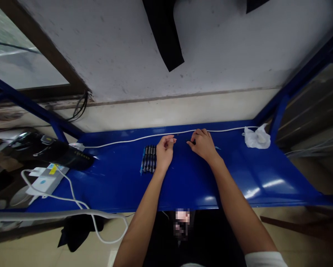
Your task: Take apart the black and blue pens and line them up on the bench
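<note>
A row of several dark pens (149, 158) lies side by side on the blue table (113, 185), with a light-blue piece at its left edge. Just right of that row is my left hand (164, 152), its fingers curled in and the thumb against them; whatever may be inside is hidden. My right hand (204, 144) rests farther right, knuckles up. Between its thumb and fingers shows a small black piece (193, 141), too little visible to name. A gap of bare blue surface separates the two hands.
A white cable (133, 140) runs along the table's back. At left are a black bottle-like object (72, 155) and a white power strip (48, 180) with looping cords. A crumpled white plastic bag (257, 137) sits at right. Blue frame posts stand at both ends.
</note>
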`<action>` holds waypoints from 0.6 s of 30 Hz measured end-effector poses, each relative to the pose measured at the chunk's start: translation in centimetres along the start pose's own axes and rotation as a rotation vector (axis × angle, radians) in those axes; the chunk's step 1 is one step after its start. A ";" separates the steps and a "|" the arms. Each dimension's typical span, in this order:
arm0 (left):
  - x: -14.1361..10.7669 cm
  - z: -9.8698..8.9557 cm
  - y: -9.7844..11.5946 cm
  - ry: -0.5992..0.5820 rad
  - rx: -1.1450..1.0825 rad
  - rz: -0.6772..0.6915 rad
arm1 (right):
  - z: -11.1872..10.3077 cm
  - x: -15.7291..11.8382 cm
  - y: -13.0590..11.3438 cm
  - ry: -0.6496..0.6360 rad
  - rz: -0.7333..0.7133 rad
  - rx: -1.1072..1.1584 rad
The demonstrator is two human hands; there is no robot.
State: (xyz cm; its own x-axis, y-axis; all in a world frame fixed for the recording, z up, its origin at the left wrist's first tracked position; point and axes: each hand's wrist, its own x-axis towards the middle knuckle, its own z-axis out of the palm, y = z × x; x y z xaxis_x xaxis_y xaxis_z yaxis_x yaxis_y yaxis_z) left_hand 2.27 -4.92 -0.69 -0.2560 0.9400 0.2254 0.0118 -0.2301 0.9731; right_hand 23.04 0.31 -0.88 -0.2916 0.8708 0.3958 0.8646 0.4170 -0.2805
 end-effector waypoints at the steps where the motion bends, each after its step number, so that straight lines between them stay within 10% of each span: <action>1: 0.0 0.0 0.0 0.009 0.024 0.014 | 0.0 0.0 -0.2 0.005 -0.020 0.008; 18: -0.2 0.3 0.9 0.006 -0.004 0.046 | 0.1 -0.3 -5.1 0.321 -0.101 0.554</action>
State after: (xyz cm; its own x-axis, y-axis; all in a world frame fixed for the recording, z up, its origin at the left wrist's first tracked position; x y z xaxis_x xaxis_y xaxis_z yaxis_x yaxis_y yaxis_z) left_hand 2.68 -5.23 0.11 -0.2615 0.9268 0.2695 0.0195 -0.2741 0.9615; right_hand 18.66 -2.06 0.33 -0.1495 0.7351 0.6612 0.4753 0.6398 -0.6039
